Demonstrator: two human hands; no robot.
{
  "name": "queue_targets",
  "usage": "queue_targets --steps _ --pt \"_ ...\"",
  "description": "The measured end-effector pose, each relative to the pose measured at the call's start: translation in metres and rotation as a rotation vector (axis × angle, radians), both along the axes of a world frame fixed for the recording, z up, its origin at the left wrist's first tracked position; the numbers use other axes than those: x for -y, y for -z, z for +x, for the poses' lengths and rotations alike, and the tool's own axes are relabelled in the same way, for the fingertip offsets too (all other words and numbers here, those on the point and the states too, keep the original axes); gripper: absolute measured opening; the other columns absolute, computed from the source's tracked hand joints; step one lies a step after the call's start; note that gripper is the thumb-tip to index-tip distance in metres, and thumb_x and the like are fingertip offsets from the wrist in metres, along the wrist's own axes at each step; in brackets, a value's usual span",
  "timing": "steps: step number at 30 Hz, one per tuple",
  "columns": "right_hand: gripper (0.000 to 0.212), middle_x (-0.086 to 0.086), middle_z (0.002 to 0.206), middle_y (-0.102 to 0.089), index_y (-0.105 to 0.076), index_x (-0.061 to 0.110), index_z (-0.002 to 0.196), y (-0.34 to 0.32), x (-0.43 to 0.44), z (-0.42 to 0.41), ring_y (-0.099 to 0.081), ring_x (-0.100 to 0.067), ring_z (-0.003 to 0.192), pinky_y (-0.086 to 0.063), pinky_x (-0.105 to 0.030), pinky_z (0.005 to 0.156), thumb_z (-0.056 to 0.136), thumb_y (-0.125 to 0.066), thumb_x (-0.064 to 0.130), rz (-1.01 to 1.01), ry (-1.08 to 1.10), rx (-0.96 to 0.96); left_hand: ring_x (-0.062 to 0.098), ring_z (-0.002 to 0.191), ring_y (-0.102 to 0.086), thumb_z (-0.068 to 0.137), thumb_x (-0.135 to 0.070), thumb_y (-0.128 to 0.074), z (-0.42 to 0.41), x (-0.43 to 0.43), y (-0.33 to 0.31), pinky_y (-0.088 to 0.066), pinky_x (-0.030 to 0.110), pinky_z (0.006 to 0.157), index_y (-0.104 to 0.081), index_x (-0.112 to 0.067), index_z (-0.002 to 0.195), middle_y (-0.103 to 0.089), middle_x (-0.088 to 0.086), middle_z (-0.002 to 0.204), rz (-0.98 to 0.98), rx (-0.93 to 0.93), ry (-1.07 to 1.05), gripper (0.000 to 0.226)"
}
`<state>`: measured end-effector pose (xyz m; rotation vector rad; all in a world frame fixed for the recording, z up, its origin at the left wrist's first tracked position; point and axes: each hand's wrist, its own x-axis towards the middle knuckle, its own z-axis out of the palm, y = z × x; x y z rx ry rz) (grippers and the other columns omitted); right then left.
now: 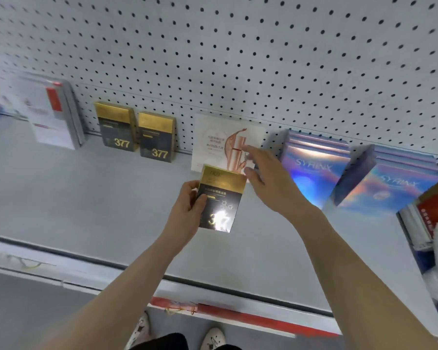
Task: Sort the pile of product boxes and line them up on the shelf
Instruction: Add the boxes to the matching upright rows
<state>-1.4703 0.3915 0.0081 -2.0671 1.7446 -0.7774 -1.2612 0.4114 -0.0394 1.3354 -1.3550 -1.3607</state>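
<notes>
My left hand (187, 210) grips a black-and-gold 377 box (221, 195) above the shelf (86, 198) — my right hand (266, 183), fingers loosely spread and holding nothing, is by the white box (213, 145) standing behind.

Pegboard (238, 46) up top, white, dotted with dark holes. Well below it, at the bottom edge: two pale shoes (214, 337) on grey floor (177, 323), a red strip (263, 320) just above them.

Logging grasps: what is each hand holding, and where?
The left hand grips the black-and-gold 377 box by its left edge, thumb on the front. The right hand holds nothing.
</notes>
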Motion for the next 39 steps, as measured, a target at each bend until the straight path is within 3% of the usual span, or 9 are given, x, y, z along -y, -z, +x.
queue_targets --steps 4,9,16,21,24,27,30,39 --pt "0.041 0.009 0.113 -0.057 -0.047 0.028 0.136 0.0 0.018 0.062 -0.054 -0.007 0.099 -0.043 -0.019 0.083 0.096 -0.057 0.024 0.181 -0.18 -0.055 0.003 0.083 -0.065 0.1 -0.01 -0.044 0.042 0.012 0.001 -0.052 0.022 0.07 -0.048 -0.023 0.118 -0.065 -0.003 0.101 -0.032 0.006 -0.027 0.023" --pt "0.034 0.009 0.107 -0.058 -0.054 0.029 0.128 0.004 0.052 0.118 -0.056 -0.01 0.094 -0.039 -0.015 0.072 0.095 -0.059 0.021 0.224 -0.172 0.038 0.002 0.096 -0.062 0.097 -0.013 -0.05 0.115 0.047 0.005 -0.052 0.022 0.082 -0.05 -0.022 0.126 -0.065 -0.009 0.108 -0.139 0.228 -0.032 0.03" --pt "0.032 0.002 0.113 -0.059 -0.053 0.025 0.129 0.009 0.123 0.18 -0.052 -0.012 0.094 -0.038 -0.019 0.074 0.097 -0.053 0.02 0.031 -0.026 -0.176 0.03 0.123 -0.047 0.089 -0.011 -0.064 0.208 0.139 0.009 -0.04 0.039 0.102 -0.045 -0.013 0.138 -0.048 0.01 0.137 -0.481 0.87 0.058 0.052" --pt "0.031 -0.002 0.12 -0.059 -0.055 0.023 0.127 0.022 0.154 0.203 -0.055 -0.021 0.104 -0.048 -0.028 0.083 0.097 -0.051 0.016 -0.043 0.077 -0.268 0.034 0.136 -0.033 0.082 -0.007 -0.069 0.228 0.204 0.002 -0.042 0.046 0.105 -0.04 -0.01 0.14 -0.038 0.014 0.145 -0.715 1.044 0.172 0.065" --pt "0.037 -0.007 0.121 -0.053 -0.057 0.019 0.124 0.032 0.155 0.212 -0.049 -0.028 0.109 -0.052 -0.04 0.085 0.089 -0.061 0.011 -0.177 0.205 -0.332 0.032 0.144 -0.02 0.085 -0.008 -0.065 0.227 0.229 -0.002 -0.028 0.044 0.116 -0.028 -0.014 0.147 -0.027 0.011 0.153 -0.78 1.177 0.236 0.073" --pt "0.062 -0.012 0.132 -0.047 -0.052 0.017 0.131 0.042 0.154 0.221 -0.041 -0.033 0.12 -0.049 -0.047 0.093 0.074 -0.077 0.02 -0.193 0.229 -0.442 0.033 0.144 -0.019 0.083 -0.008 -0.065 0.226 0.242 0.0 -0.02 0.044 0.119 -0.024 -0.016 0.15 -0.025 0.012 0.154 -0.809 1.217 0.277 0.079" --pt "0.079 -0.013 0.139 -0.044 -0.046 0.016 0.137 0.05 0.157 0.228 -0.033 -0.032 0.129 -0.044 -0.049 0.098 0.068 -0.083 0.025 -0.171 0.247 -0.533 0.034 0.142 -0.024 0.078 -0.009 -0.071 0.229 0.245 0.003 -0.024 0.046 0.116 -0.031 -0.013 0.147 -0.031 0.012 0.151 -0.85 1.207 0.276 0.079" --pt "0.085 -0.013 0.141 -0.041 -0.036 0.011 0.144 0.054 0.165 0.237 -0.036 -0.034 0.132 -0.045 -0.05 0.1 0.073 -0.081 0.026 -0.107 0.272 -0.547 0.034 0.141 -0.028 0.077 -0.013 -0.073 0.235 0.25 0.007 -0.029 0.047 0.114 -0.036 -0.011 0.144 -0.035 0.012 0.149 -0.889 1.151 0.311 0.077"
